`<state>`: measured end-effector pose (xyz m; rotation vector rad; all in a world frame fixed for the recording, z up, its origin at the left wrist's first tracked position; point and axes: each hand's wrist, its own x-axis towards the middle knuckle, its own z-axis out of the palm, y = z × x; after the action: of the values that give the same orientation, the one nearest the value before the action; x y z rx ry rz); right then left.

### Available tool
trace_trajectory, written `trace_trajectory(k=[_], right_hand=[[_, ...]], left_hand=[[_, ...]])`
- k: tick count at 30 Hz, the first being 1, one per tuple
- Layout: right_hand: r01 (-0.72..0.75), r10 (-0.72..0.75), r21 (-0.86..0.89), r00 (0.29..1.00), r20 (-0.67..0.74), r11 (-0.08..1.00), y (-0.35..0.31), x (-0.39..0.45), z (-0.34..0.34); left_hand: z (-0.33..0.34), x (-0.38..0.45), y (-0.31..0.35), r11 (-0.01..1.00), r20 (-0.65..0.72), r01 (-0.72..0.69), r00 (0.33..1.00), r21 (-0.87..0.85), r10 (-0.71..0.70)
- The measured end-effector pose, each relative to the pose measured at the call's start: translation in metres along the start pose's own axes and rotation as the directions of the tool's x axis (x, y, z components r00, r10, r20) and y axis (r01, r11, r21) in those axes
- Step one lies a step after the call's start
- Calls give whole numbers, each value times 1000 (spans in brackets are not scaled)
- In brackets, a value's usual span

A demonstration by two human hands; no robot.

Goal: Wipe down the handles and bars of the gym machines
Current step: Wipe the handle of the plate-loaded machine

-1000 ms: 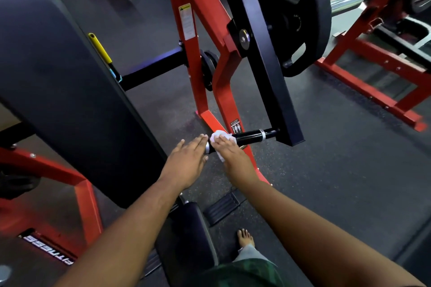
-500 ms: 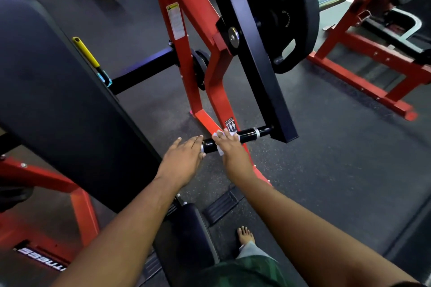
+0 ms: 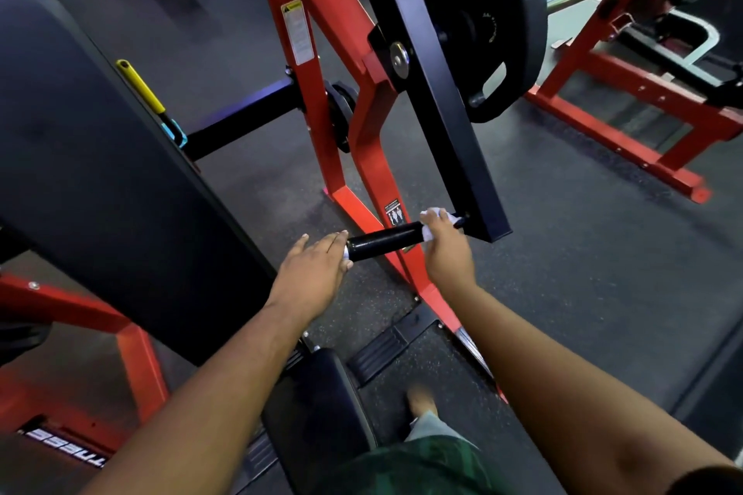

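While the right hand (image 3: 446, 249) curls its fingers round a white cloth (image 3: 440, 222), it squeezes that cloth onto the black handle (image 3: 386, 239) of the gym machine. The cloth sits at the far end of the handle, just beside the black arm (image 3: 446, 92) that the handle sticks out from. The left hand (image 3: 311, 273) is flat, with its fingers straight and close together, and its fingertips touch the near end of the handle. Between the two hands the bare black handle shows. Past the right hand hangs a big black weight plate (image 3: 506, 24). Behind the handle stands the red frame (image 3: 321, 64). To the left of the left hand is a wide black pad (image 3: 92, 157). Below the hands is the dark floor (image 3: 563, 253), where a bare foot (image 3: 420, 400) stands.
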<state>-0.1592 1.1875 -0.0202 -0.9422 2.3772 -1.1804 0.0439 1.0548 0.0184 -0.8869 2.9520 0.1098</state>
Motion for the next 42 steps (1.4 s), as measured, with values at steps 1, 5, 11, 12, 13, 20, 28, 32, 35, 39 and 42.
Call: trace_trajectory(k=[1,5,11,12,13,20,28,32,35,39,42], right_hand=[[-5,5,-51,1000,13,999,-5,-3,13],[66,-65,113,998,-13,991,-36,-34,58],[246,-274,346,961,31,905,-56,-69,47],[219,-218,362,975,-45,906,-48,-62,36],[172,-134,353,982,-130,920,-38,-51,25],[84,-83,-30,996,23,996,-15,-9,37],[198,-237,444,971,33,874,-33,-72,41],[-5,123,445,963,-239,896,7,-48,16],[15,18,198,986,-163,980,9,-17,21],[154,-152,76,988,-23,985,-1,-22,47],[208,-223,274,975,23,939,-1,-48,50]], left_hand=[[0,0,0,1000,0,2,1000,2,-2],[2,1,2,1000,-4,14,1000,7,-14],[-1,1,1,1000,7,5,1000,9,-5],[-2,1,3,1000,2,4,1000,22,-4],[-2,2,3,999,-1,5,1000,32,-5],[-1,-1,5,1000,5,30,1000,9,-30],[0,0,3,1000,-11,19,1000,-9,-19],[-5,12,5,999,15,-25,1000,33,24],[-7,27,19,997,67,-58,996,56,54],[-6,42,32,998,159,-4,987,62,-6],[-4,43,31,998,156,32,987,59,-41]])
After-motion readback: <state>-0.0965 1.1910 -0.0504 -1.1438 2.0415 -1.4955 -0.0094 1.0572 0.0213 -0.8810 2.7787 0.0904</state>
